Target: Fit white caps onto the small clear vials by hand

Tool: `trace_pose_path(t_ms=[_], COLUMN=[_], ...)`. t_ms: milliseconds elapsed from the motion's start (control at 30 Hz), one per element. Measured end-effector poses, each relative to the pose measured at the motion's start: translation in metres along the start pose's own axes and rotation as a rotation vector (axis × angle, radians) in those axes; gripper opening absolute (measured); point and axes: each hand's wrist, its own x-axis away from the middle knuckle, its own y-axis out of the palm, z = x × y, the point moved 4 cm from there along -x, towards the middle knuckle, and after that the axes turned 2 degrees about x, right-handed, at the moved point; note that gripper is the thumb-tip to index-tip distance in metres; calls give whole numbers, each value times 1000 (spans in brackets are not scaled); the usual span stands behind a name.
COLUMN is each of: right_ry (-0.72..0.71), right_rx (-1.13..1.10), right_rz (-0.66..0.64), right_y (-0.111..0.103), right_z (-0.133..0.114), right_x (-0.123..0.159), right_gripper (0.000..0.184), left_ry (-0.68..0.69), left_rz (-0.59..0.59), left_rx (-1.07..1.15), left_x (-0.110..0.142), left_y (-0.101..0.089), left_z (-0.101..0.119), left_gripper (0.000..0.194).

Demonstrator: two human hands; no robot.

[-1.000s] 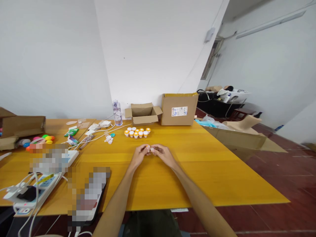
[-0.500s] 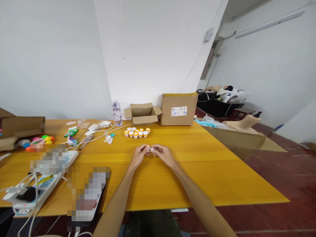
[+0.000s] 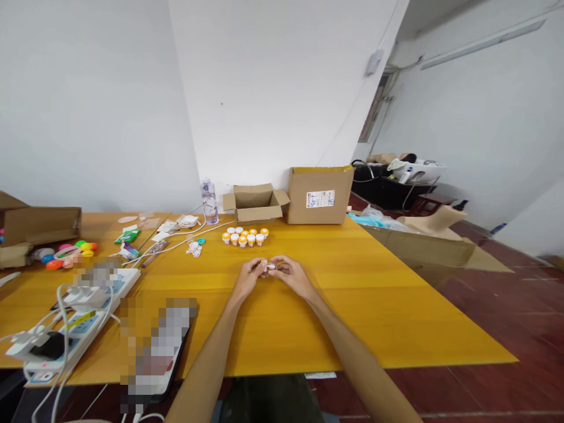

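Note:
Between my two hands, just above the table, is a small white piece with a bit of orange (image 3: 270, 267); fingers hide much of it. My left hand (image 3: 249, 277) is closed, pinching its left side between thumb and fingers. From the other side, my right hand (image 3: 289, 275) is closed around the white end with curled fingers and thumb. Farther back stands a cluster of several small white-and-orange capped pieces (image 3: 242, 241), which look similar to the held one.
Behind the cluster are an open cardboard box (image 3: 258, 214), a closed carton (image 3: 320, 202) and a clear bottle (image 3: 210, 202). On the left lie a power strip (image 3: 94, 317) with cables, a phone (image 3: 163, 352) and colourful plastic balls (image 3: 70, 255). The wooden table (image 3: 396, 317) ends at the right.
My right hand's fingers have shifted slightly, and more of the piece's white end shows. The left hand stays nearly in place.

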Motion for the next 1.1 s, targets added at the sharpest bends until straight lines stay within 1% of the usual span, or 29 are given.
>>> trace_pose_path(t_ms=[100, 200, 433, 667, 733, 967, 1100], right_ry=[7, 23, 38, 29, -4, -193, -233], right_rx=[14, 14, -11, 53, 90, 257, 293], right_rz=[23, 18, 20, 5, 10, 68, 82], right_y=[-2, -1, 0, 0, 0, -1, -1], right_z=[-1, -2, 0, 1, -1, -12, -15], right_x=[0, 0, 1, 2, 2, 4, 5], right_gripper=[30, 29, 31, 32, 30, 20, 20], left_ry=[-9, -8, 1, 4, 4, -7, 0], left_rz=[5, 3, -1, -1, 3, 5, -1], left_rx=[5, 1, -2, -14, -14, -18, -26], left_x=[-1, -1, 0, 1, 1, 1, 1], left_y=[0, 0, 1, 1, 1, 1, 1], left_z=[-1, -1, 0, 2, 2, 3, 2], left_gripper=[39, 38, 38, 39, 38, 39, 42])
